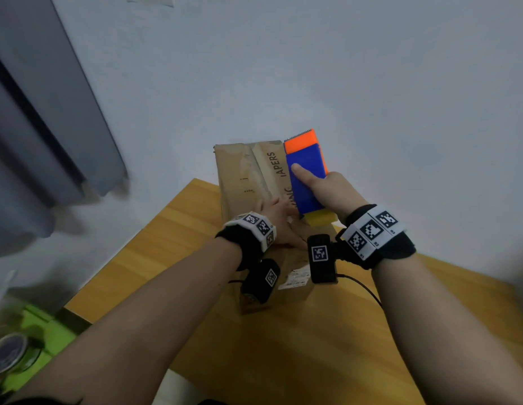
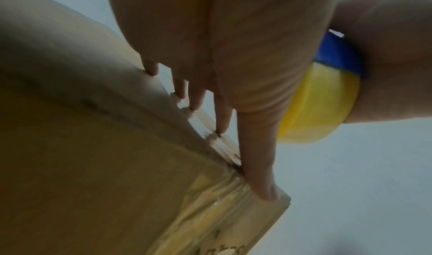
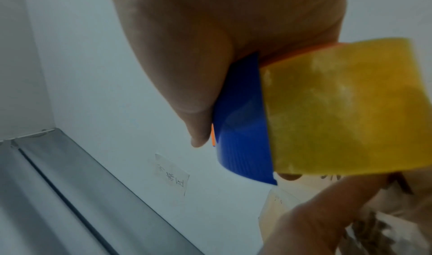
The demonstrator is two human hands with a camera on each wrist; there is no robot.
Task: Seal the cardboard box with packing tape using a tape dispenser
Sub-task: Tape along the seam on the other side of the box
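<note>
**Tape meets box**

While the left hand lies flat, fingers straight on the box standing on a table, the right hand grips the dispenser over the box's top, tape beside its palm.

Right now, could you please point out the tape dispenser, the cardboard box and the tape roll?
tape dispenser [image 1: 305,176]: head view, blue body.
cardboard box [image 1: 245,171]: head view, top flap.
tape roll [image 3: 339,107]: right wrist view, yellow outer face.
</note>
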